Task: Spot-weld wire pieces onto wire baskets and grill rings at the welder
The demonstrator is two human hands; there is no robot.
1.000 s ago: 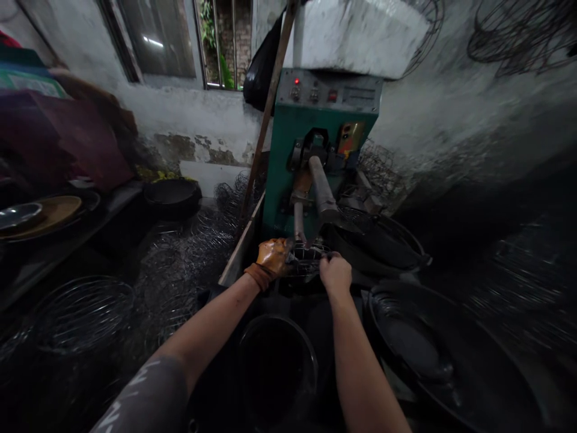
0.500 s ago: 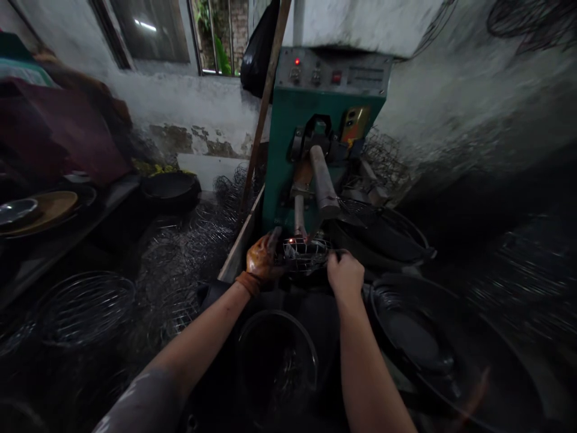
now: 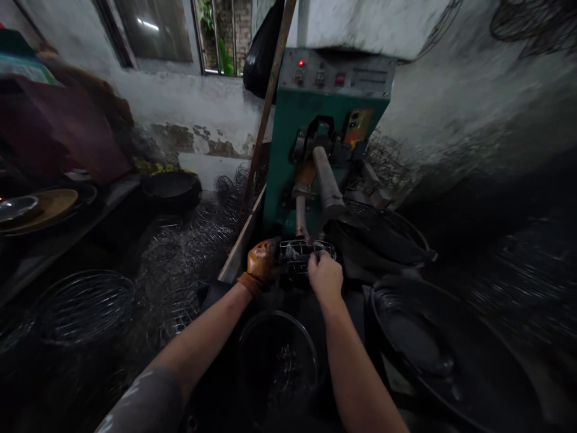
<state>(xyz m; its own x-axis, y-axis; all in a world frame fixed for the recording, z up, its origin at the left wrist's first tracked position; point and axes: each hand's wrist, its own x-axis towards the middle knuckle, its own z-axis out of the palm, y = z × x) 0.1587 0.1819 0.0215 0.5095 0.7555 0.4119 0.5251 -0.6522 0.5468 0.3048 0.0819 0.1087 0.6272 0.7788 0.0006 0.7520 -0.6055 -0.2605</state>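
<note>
Illegibly faint lettering [image 3: 285, 223] marks the machine [image 3: 282, 138]; the right hand [image 3: 325, 276] pinches a wire basket [image 3: 297, 250], the left hand's [image 3: 261, 260] grip unclear.

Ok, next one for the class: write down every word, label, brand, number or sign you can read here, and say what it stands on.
None can be read for certain.
Green machine, low on its front: faint lettering, too blurred.
Control panel: any print is too small.
Grey sleeve: pale marks, too unclear to call letters.
Green-and-white item, upper left: too blurred.
</note>
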